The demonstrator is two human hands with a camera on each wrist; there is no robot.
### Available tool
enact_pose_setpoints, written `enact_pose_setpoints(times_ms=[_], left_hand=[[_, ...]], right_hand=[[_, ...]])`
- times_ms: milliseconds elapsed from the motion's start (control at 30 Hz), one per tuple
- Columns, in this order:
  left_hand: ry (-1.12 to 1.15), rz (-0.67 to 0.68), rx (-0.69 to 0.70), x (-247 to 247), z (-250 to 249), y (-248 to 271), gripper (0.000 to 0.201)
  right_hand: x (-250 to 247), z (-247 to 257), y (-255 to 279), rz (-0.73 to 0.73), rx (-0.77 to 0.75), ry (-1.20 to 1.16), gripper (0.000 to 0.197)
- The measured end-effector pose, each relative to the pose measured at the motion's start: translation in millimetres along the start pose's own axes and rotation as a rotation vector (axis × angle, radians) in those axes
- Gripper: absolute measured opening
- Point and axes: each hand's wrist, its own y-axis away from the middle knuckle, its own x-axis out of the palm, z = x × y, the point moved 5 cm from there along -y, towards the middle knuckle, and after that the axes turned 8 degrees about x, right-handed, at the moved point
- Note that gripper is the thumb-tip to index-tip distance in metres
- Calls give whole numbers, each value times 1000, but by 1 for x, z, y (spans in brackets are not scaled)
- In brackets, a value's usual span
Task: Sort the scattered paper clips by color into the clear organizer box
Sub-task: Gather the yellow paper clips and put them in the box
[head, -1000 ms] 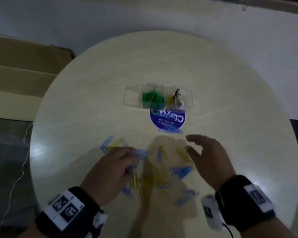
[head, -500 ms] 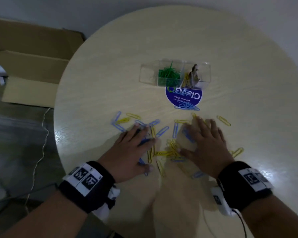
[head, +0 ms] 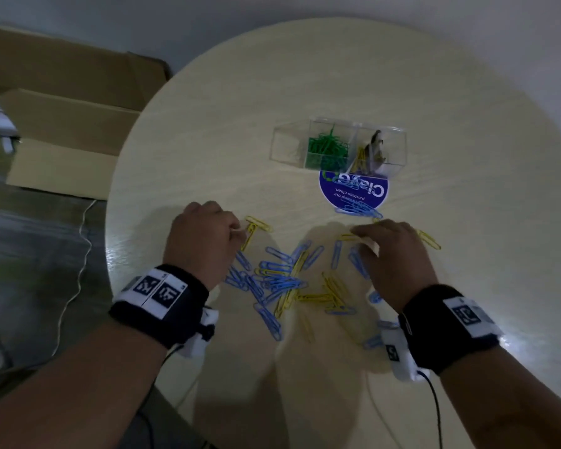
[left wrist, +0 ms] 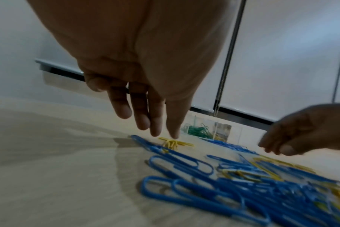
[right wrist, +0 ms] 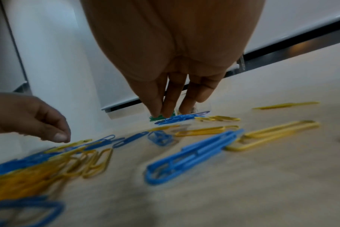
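Blue and yellow paper clips [head: 282, 280] lie scattered, too tangled to count, across the lower middle of the round surface [head: 208, 140], between two hands. The left hand [head: 201, 241] reaches straight, relaxed fingers [left wrist: 157, 122] to a yellow clip [head: 250, 234]; whether the right hand [head: 395, 254] grips anything I cannot tell. One clear organizer box [head: 339, 145], three compartments, sits upper right: green clips [head: 327, 145] in the middle one.
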Motion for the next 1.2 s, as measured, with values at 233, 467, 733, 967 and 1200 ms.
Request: enact_pose_setpoints(times_ms=[233,467,733,967,1200], left_hand=[[41,122,27,12,-8,-7,4],[53,169,69,14,-18,-8,10],[130,76,101,1,-20,-24,5],[6,110,242,7,-19,-34,21],[26,192,211,9,-23,-35,7]], right_hand=[[18,9,-24,126,8,111,20],[19,6,-31,245,129,39,9],[-6,14,24,106,194,-63,10],[21,20,59,303,148,35,32],[23,20,51,306,130,73,8]])
